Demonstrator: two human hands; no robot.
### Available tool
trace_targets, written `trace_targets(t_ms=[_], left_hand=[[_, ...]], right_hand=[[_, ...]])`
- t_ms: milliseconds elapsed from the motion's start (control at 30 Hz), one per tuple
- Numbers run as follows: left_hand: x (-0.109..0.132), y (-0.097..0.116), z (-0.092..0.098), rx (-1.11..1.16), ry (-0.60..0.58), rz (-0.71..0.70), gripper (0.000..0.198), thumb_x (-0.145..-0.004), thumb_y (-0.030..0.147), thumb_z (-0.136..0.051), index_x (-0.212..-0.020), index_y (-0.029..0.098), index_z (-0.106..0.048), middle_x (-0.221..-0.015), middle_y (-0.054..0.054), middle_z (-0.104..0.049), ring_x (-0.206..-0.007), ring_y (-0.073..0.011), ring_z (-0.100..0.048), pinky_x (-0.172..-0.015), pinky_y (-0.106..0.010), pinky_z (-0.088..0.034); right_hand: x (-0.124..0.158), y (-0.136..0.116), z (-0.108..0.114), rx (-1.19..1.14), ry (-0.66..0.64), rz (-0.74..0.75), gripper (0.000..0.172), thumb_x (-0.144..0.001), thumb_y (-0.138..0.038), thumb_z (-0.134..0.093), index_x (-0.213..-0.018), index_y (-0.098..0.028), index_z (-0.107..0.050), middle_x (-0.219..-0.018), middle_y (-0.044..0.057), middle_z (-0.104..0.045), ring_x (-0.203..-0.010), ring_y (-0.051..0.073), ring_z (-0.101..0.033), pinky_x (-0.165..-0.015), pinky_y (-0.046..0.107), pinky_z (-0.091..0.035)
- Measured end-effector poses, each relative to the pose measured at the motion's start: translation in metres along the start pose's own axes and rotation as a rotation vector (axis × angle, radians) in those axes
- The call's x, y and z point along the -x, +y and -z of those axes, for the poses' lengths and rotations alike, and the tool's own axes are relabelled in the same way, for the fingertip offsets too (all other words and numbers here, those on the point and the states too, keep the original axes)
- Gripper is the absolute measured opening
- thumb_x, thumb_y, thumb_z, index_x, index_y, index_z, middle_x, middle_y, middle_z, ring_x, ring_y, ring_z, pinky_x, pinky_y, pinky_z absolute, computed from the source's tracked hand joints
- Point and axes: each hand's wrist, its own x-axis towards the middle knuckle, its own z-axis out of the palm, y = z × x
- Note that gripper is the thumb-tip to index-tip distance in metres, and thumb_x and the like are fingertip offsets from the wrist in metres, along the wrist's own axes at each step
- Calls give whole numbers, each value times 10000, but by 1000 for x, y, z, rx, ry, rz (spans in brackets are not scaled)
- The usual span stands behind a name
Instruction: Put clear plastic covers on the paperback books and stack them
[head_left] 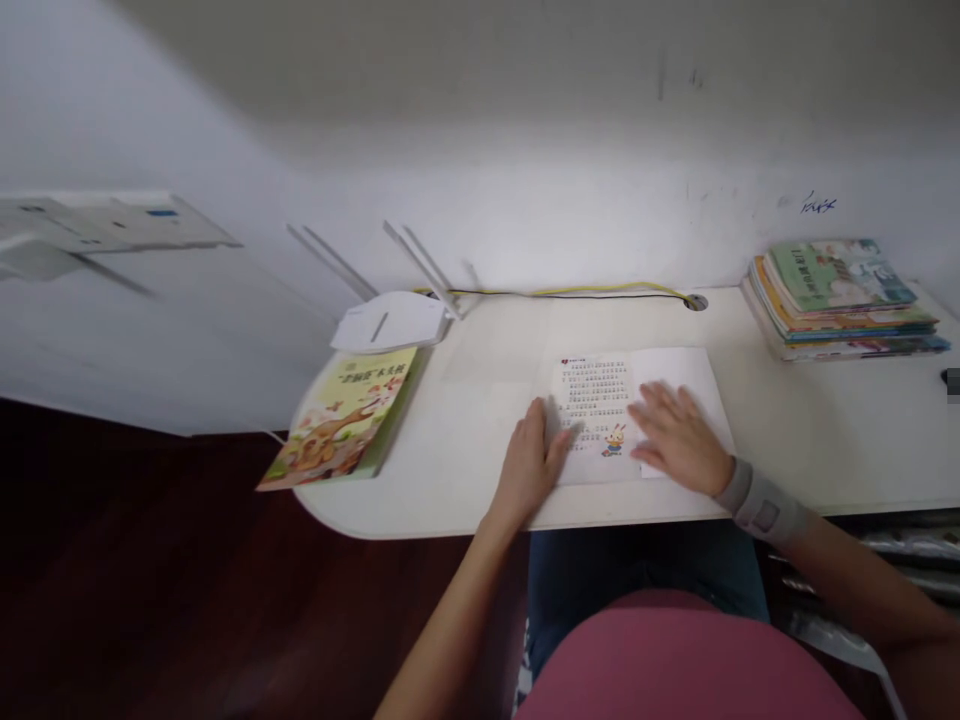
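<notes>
An open book (600, 405) lies on the white desk close to its front edge. Its left page carries printed text and a small cartoon rabbit; the right page looks blank where it shows. At the book's left edge rests my left hand (531, 458), fingers extended and thumb over the page margin. My right hand (679, 435) lies flat across the right page, fingers spread, a grey band around the wrist. Neither hand holds anything that I can see.
A picture book (345, 420) lies at the desk's left, partly over the edge. Behind it stands a white router (390, 320) with antennas. A yellow cable (585, 290) runs along the wall to a desk hole. A stack of books (840, 300) sits at the right.
</notes>
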Motion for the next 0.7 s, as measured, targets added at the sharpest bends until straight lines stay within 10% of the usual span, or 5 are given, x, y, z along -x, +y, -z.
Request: trace_targets(t_ms=[167, 700], left_hand=[[3, -3, -2, -105, -29, -88, 702, -915, 535, -300, -1410, 38, -270, -1407, -250, -409, -1334, -359, -343, -1043, -541, -330], [4, -3, -6, -228, -43, -114, 668, -930, 511, -234, -1374, 33, -374, -1423, -232, -392, -1359, -349, -295, -1056, -547, -314]], right_hand=[[-10, -43, -20, -75, -104, 2, 780, -828, -671, -402, -1418, -164, -347, -1506, 193, -254, -1386, 379, -189, -1056, 633, -195], [1, -29, -17, -73, -155, -17, 773, -831, -666, -406, -1436, -195, -310, -1520, 171, -225, -1398, 359, -166, -1065, 627, -190]])
